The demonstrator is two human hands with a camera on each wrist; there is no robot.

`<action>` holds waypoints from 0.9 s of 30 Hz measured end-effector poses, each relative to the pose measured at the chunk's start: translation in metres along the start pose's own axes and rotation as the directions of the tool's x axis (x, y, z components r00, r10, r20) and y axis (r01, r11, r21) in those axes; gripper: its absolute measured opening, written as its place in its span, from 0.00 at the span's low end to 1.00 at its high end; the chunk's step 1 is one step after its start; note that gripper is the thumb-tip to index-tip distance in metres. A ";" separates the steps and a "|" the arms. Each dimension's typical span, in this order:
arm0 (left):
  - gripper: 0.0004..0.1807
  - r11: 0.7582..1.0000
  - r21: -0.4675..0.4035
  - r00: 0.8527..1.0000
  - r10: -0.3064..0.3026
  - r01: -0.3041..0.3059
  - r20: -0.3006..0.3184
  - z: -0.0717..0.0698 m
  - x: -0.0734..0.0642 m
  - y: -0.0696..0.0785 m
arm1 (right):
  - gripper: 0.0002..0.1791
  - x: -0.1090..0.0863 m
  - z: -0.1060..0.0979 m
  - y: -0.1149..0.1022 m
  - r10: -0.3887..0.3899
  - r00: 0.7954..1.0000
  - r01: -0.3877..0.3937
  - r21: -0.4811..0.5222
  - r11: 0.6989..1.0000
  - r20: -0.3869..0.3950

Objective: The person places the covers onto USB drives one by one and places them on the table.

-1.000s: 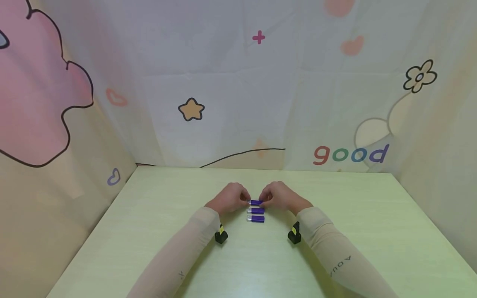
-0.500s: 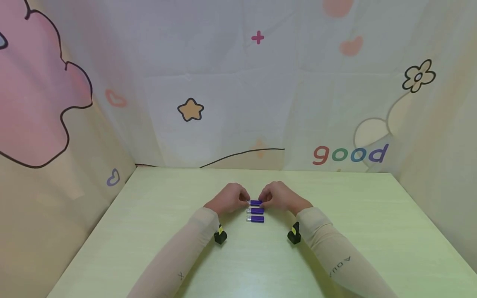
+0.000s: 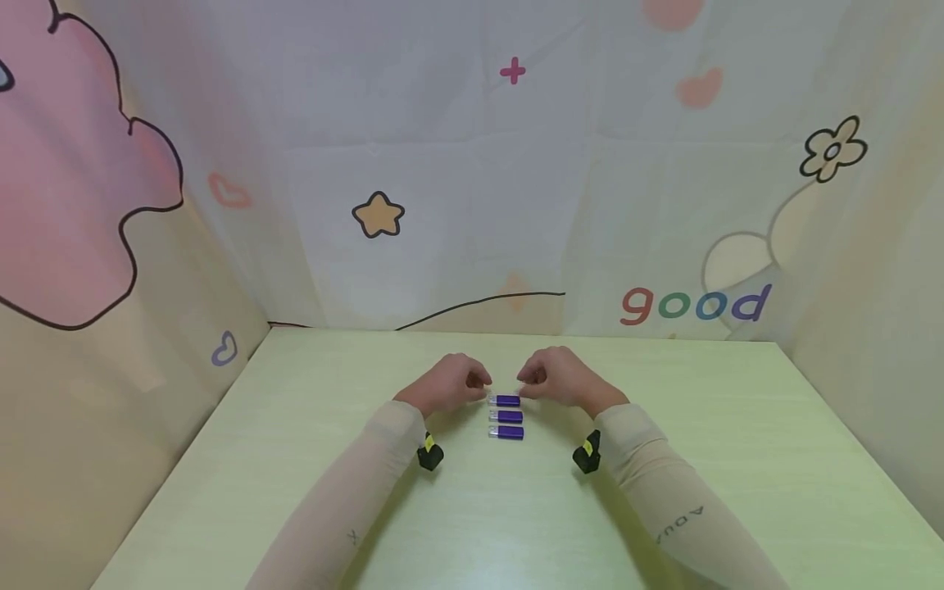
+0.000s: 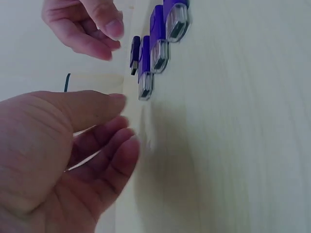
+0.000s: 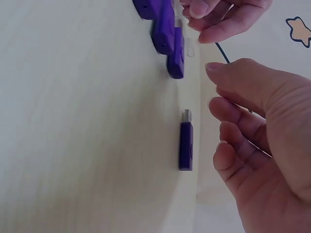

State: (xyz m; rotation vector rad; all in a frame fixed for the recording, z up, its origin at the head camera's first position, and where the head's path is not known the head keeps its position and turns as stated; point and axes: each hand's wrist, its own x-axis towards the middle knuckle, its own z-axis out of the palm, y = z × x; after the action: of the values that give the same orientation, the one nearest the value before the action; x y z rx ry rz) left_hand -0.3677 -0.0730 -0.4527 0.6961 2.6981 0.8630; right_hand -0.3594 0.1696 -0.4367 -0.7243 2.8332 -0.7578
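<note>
Three purple USB drives with clear caps lie in a column; in the head view they are the far drive (image 3: 509, 401), the middle drive (image 3: 510, 417) and the near drive (image 3: 510, 433). My left hand (image 3: 448, 383) is just left of the far drive, fingers relaxed and holding nothing. To the right, my right hand (image 3: 564, 377) also holds nothing, its thumb and fingertips apart. A fourth, uncapped USB drive (image 5: 186, 145) lies beyond the column, behind the right hand in the head view. A loose clear cap (image 5: 190, 47) lies near the left fingertips.
The pale wooden table (image 3: 509, 524) ends at a printed cloth backdrop (image 3: 457, 164), with more cloth along both sides. Small black wrist cameras hang below the left sleeve (image 3: 391, 434) and the right sleeve (image 3: 634, 434).
Both hands have let go of the far USB drive and moved slightly apart and away from me. The three capped drives stay in place.
</note>
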 end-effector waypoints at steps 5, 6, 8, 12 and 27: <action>0.15 1.000 0.023 0.993 -0.002 0.005 -0.118 -0.004 0.005 -0.005 | 0.11 0.000 -0.008 0.004 0.031 0.999 -0.032 -0.023 0.999 -0.041; 0.15 0.999 0.040 0.991 0.001 0.005 -0.136 -0.004 0.006 -0.006 | 0.12 0.000 -0.009 0.005 0.043 0.998 -0.045 -0.032 0.998 -0.046; 0.17 0.995 0.098 0.988 0.015 0.000 -0.156 -0.004 0.007 -0.009 | 0.13 0.000 -0.011 0.007 0.061 0.997 -0.063 -0.049 0.997 -0.046; 0.21 0.970 0.241 0.986 0.051 -0.010 -0.161 -0.005 0.009 -0.013 | 0.17 0.002 -0.013 0.011 0.087 0.996 -0.089 -0.070 0.994 -0.025; 0.20 0.902 0.428 0.988 0.106 -0.050 -0.109 -0.004 0.012 -0.015 | 0.20 0.012 -0.008 0.018 0.125 0.992 -0.123 -0.115 0.986 0.018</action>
State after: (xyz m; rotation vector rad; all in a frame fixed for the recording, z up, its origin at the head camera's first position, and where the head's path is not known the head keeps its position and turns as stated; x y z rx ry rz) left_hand -0.3847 -0.0797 -0.4587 0.8649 3.0308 0.3370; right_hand -0.3791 0.1814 -0.4392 -0.5607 2.8852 -0.5681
